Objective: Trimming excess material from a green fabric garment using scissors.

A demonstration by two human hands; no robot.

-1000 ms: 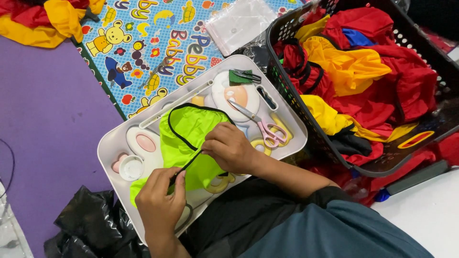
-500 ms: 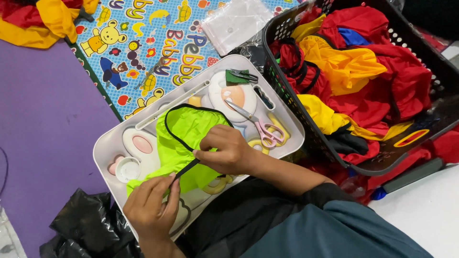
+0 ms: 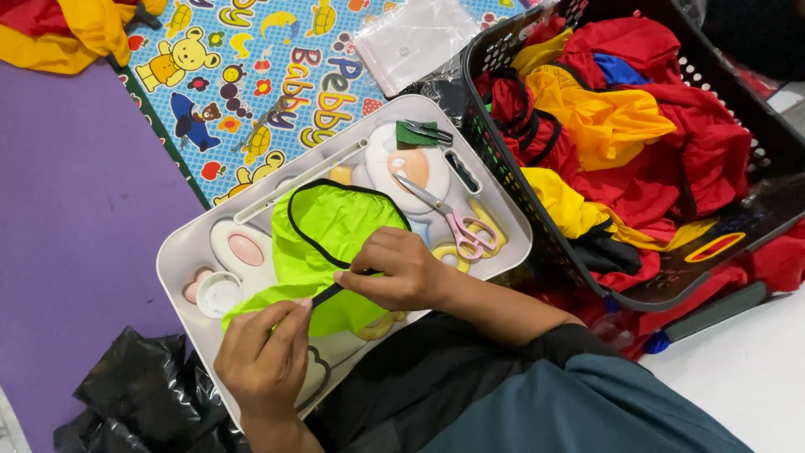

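The left hand (image 3: 267, 362) is at the lower left, its fingers (image 3: 295, 315) closed in a pinch on the near edge of a lime-green fabric piece with black elastic trim (image 3: 323, 231). The right hand (image 3: 401, 270) lies just beside it, its fingers curled shut on the same black edging where a short stretch of the trim runs between the two hands. The fabric is spread over the middle of a white rounded-rectangle plastic tray (image 3: 180, 252), covering much of the tray's centre, with its black-edged loop arching toward the far side.

On the tray, to the right of the fabric, a pair of pink-handled scissors (image 3: 457, 222) rests with the blades pointing toward the far left, lying partly over a yellow ring-shaped item (image 3: 488, 220). A small dark-green folded scrap (image 3: 415, 134) sits near the tray's far corner. A white round cap (image 3: 220, 294) lies at the left of the tray, just beside the fabric's edge.

To the right of the tray, touching or nearly touching it, stands a black perforated plastic basket (image 3: 503, 180) filled with red, yellow and blue cloth (image 3: 671, 151). Beyond the tray lies a blue patterned play mat with cartoon animals (image 3: 251, 75), with a clear plastic bag (image 3: 415, 38) on it. A purple surface (image 3: 75, 210) lies to the left, and crumpled black plastic film (image 3: 134, 398) sits at the lower left.
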